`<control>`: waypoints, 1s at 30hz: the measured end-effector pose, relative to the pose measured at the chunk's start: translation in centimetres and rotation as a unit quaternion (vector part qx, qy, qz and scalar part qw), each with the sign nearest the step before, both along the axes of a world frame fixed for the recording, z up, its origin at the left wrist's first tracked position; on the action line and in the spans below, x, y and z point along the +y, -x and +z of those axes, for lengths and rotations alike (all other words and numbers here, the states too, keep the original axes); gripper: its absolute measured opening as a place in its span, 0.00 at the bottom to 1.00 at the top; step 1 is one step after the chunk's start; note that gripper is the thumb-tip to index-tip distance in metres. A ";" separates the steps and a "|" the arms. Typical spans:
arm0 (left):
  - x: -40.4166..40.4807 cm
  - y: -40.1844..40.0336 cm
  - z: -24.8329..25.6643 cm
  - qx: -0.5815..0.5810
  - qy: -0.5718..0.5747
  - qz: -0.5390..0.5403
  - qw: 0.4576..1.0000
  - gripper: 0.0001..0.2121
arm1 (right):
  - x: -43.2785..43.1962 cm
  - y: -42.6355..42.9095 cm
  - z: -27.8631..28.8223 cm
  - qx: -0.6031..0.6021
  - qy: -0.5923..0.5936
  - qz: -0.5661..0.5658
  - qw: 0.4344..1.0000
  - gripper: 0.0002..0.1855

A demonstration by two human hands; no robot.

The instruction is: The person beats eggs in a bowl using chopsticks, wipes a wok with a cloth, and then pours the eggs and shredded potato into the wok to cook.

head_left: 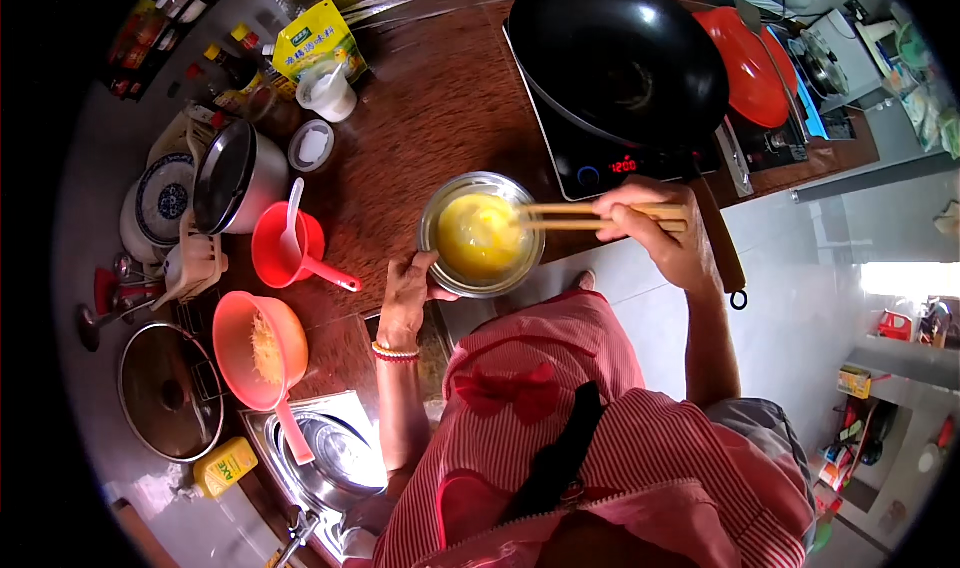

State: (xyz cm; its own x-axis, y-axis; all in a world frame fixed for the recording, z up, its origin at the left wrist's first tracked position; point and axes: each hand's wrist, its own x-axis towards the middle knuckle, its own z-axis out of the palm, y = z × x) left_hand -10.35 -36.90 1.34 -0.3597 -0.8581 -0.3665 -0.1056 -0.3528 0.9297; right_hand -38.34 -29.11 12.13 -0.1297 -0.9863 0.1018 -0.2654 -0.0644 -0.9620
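Note:
My left hand (405, 298) grips the near left rim of a stainless steel bowl (534, 257), thumb on the edge and fingers underneath. Yellow beaten egg (476, 249), frothy and partly blurred, fills the bottom of the bowl. A pair of wooden chopsticks (566, 217) is held in my right hand (664, 230), just right of the bowl. Their tips reach over the rim into the egg. The bowl is near the counter's front edge, left of the induction cooker.
A black wok (622, 58) sits on the lit induction cooker (574, 159), its wooden handle (721, 245) jutting past the counter edge. At left are a red ladle (274, 257), a pink handled colander (244, 320) with orange shreds, and a sink (259, 422). Seasoning containers stand behind.

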 end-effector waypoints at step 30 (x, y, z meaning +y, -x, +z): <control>-5.3 5.1 6.6 0.036 -0.025 -0.061 0.997 0.14 | 1.8 2.9 4.7 0.067 0.088 0.108 0.988 0.06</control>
State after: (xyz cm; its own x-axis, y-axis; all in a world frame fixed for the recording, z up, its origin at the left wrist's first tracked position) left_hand -15.49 -42.17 7.93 -0.4871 -0.7879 -0.3767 -0.0847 -0.3867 0.9183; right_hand -41.26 -27.27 16.79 0.1090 -0.9552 0.2752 -0.3519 -0.2960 -0.8880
